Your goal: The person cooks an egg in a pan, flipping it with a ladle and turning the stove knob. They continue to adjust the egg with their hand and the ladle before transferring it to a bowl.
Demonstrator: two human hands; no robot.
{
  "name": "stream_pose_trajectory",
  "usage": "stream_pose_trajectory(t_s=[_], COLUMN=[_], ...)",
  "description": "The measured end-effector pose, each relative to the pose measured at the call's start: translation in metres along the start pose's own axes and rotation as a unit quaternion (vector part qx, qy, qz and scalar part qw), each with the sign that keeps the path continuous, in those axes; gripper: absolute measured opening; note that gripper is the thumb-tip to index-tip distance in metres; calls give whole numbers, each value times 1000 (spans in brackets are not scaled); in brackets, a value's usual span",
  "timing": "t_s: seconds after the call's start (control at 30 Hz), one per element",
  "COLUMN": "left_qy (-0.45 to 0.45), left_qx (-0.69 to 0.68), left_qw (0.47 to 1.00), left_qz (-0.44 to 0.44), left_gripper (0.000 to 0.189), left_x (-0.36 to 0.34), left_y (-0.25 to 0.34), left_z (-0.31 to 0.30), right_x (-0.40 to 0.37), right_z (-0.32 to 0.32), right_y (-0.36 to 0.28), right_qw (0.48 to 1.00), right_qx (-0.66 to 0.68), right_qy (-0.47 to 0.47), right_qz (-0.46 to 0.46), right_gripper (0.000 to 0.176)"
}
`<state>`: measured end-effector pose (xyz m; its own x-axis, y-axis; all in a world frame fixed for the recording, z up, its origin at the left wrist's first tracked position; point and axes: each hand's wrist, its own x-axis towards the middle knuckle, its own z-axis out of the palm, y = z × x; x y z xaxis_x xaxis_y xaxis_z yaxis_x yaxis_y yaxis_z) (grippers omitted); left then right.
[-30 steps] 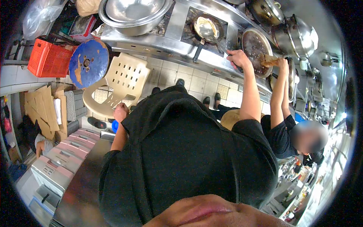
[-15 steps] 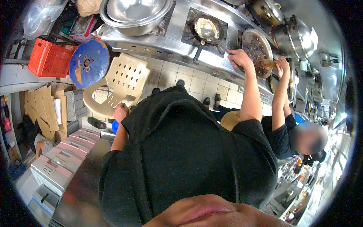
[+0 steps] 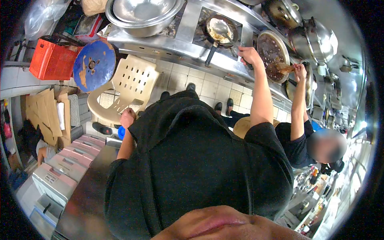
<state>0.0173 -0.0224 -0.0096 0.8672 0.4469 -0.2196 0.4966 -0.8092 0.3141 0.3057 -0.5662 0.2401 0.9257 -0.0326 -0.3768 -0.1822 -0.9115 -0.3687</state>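
Note:
My right hand (image 3: 252, 58) is closed around the dark handle of a metal ladle (image 3: 221, 27). Its rounded head lies over pale, egg-like food (image 3: 214, 35) in a small black frying pan (image 3: 211, 43) on the stove. The pan's handle (image 3: 209, 57) points toward me, with no hand on it. Low at my side, my left hand (image 3: 128, 117) is curled beside the beige plastic chair (image 3: 134, 76). Whether its fingers hold anything is hidden.
At right a person's hand (image 3: 300, 73) holds a brown paddle-like tool (image 3: 283, 69) in a wide pot (image 3: 285, 42) of dark food. Large metal bowls (image 3: 146, 30) stand at left on the stove. A blue round stool top (image 3: 94, 66) and an orange crate (image 3: 52, 60) are further left.
The ladle's head has moved up and left from the pan's lower edge onto the food. My right hand shifted slightly up. The other person's tool moved left in the pot.

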Motion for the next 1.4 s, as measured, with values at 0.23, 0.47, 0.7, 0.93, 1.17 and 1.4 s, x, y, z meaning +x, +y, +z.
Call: stream_pose_trajectory(t_s=[0.23,0.47,0.7,0.93,1.17,1.4], left_qy=[-14,-35,-29,-19,-11,-39], left_qx=[4,15,7,-14,-11,-7], left_qw=[1000,999,999,999,1000,998], left_qz=[4,-15,-24,-27,-21,-44], left_gripper=[21,23,23,22,23,24], left_x=[3,-1,1,2,-1,2], left_y=[-5,9,6,-2,8,11], left_z=[6,-12,-6,4,-10,-12], right_x=[-3,-4,-4,-3,7,12], right_z=[4,8,6,-18,-3,5], right_y=[1,1,1,-11,-13,1], right_qw=[1000,999,999,999,1000,999], right_qx=[-3,-1,23,-9,16,-26], right_qy=[-4,-23,-8,20,-20,-17], right_qz=[11,29,23,-42,9,-29], right_gripper=[25,24,22,23,24,26])
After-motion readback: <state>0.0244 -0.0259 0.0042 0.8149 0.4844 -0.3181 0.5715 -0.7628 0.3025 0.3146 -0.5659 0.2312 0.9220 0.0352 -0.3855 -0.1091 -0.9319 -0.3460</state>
